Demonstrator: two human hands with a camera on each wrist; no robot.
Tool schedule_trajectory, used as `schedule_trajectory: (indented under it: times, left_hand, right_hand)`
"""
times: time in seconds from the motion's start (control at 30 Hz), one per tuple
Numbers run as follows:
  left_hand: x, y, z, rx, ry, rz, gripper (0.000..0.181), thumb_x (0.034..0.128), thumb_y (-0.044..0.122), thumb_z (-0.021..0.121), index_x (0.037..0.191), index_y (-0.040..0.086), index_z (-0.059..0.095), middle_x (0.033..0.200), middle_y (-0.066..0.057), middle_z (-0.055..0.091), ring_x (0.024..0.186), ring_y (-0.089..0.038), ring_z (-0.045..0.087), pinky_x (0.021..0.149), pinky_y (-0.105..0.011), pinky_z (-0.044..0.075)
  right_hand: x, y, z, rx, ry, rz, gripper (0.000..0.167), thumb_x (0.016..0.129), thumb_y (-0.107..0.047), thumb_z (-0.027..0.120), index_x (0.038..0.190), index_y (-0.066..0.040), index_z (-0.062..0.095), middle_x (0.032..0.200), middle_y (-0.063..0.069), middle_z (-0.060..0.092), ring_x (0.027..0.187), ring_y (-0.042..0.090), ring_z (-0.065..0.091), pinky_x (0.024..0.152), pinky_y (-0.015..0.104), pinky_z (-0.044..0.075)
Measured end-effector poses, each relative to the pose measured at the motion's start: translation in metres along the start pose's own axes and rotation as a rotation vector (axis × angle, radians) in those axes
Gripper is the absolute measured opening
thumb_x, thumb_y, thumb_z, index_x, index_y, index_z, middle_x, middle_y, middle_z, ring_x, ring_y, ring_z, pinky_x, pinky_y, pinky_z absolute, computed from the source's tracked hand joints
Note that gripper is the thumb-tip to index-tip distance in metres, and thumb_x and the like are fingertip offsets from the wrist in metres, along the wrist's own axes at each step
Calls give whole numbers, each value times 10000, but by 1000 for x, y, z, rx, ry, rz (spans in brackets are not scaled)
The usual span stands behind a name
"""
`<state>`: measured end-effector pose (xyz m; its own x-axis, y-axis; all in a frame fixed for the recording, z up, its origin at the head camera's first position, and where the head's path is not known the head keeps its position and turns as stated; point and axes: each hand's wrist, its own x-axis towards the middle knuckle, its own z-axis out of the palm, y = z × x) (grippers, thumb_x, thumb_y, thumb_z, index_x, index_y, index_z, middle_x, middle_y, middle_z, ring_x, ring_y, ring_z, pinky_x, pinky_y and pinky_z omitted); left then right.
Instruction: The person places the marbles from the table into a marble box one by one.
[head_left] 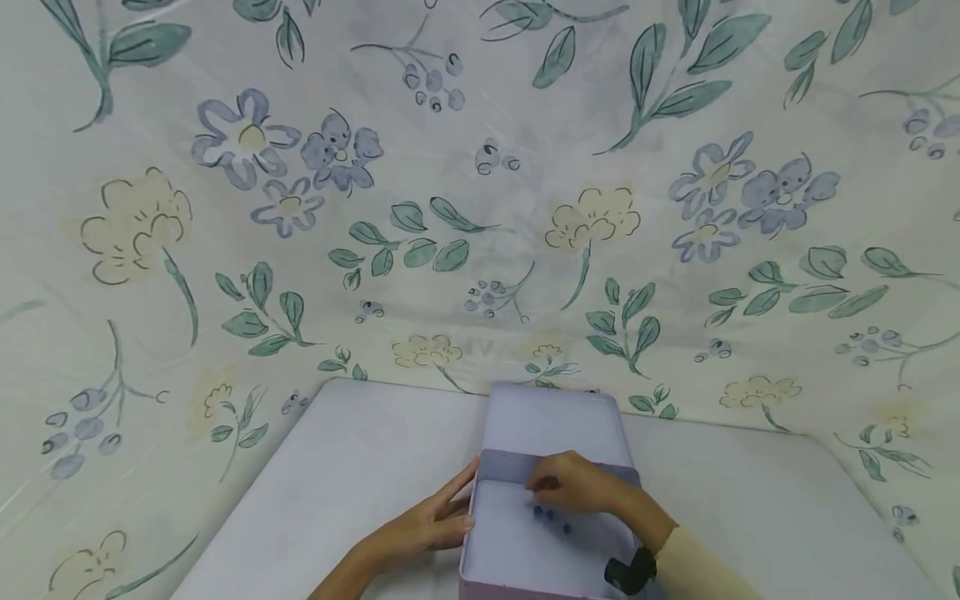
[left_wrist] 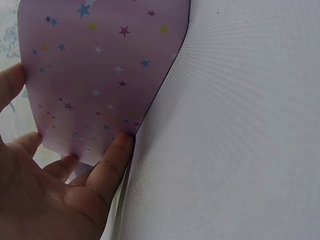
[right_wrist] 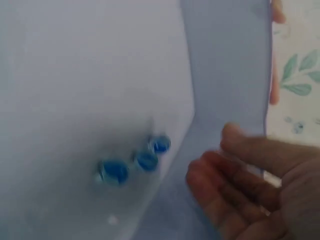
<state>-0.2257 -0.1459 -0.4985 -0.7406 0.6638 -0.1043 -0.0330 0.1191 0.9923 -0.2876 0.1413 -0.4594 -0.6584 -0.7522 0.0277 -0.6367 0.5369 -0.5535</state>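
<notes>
Along the near rim of the open box [head_left: 510, 558], noted a pinkish outer wall; over its near right corner, a black wrist camera [head_left: 630, 572] beside a pale sleeve [head_left: 705, 567]. By the box's left wall, found the left hand [head_left: 426, 523] with fingers spread, fingertips against the star-printed outside, apparently steadying; nothing clasped.

Inside the box, on the far half of its pale floor, counted three marbles [head_left: 551, 515] in a short slanting line. Judged the step in hand as work on these marbles, picking up or setting down; could not tell which. Judged the next move, if a pick, to call for a light thumb-and-finger pinch over one marble, without setting the neighbours rolling. Looked small, round and glassy, with clear rims and blue cores; blurred in the right wrist view. Saw the farther two close together, contact uncertain, and the nearest slightly apart.

Just beyond the marbles, towards the box's far wall, found the right hand [head_left: 573, 482], fingers loosely curled, thumb apart from fingertips; nothing seen between.

Past the box's far wall, noted a flat lavender panel [head_left: 555, 425], probably the opened lid; either side of the box, pale tabletop [head_left: 360, 450]; farthest behind it, floral cloth [head_left: 420, 304].
</notes>
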Motion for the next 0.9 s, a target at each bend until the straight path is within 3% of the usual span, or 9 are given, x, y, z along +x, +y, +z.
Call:
schedule_trajectory:
  times: [0.17,0.43,0.67,0.9]
  left_hand:
    - [0,1,0,-4,1,-1,755,1039,305,512,1606,388,20,1696,-87,-92,1508,-536,47,1092,-611,418]
    - [-1,1,0,-3,13,-7,747,1035,306,521,1600,413,45,1700,-67,-76,1510,-528,59,1085,-615,423]
    - [0,0,-1,6,13,1,748,1033,308,520,1600,412,44,1699,-66,-84,1508,-532,59,1077,-617,429]
    - [1,-1,-1,-1,15,3,749,1034,294,521,1600,415,44,1699,-52,-86,1510,-529,49,1077,-622,427]
  right_hand:
    - [-2,-5,-13,25,29,-73,139,896,-106,739,1014,-34,755,943,2,746,836,-22,647,759,139,554]
    - [-19,-14,-34,73,35,-70,176,924,-166,714,1064,-64,746,1008,83,745,888,10,667,783,165,566]
    - [-51,-18,-57,52,104,-67,169,934,-198,703,1063,-97,741,1030,77,752,934,22,682,807,204,581]
    - [-95,-6,-69,29,217,-76,152,945,-237,690,1053,-142,740,984,-5,744,871,-13,648,731,215,572]
